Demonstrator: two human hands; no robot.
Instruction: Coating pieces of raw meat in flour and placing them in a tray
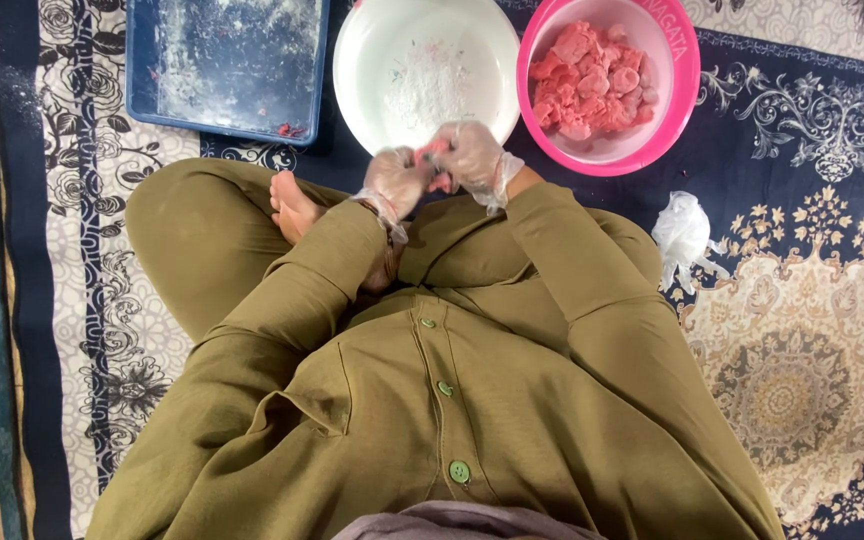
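Both my hands wear thin clear plastic gloves and meet in front of my crossed legs. My left hand (395,180) and my right hand (467,155) pinch one small pink piece of dough (433,149) between them, just over the near rim of a white bowl (362,90) that holds white flour. To its right a pink bowl (677,90) is filled with several pink dough pieces (592,82). My bare foot (293,207) shows beside the left wrist.
A blue rectangular tray (142,60) dusted with flour lies at the back left. A crumpled clear plastic bag (685,237) rests on the patterned carpet (802,360) to my right. My olive green sleeves and knees fill the lower middle.
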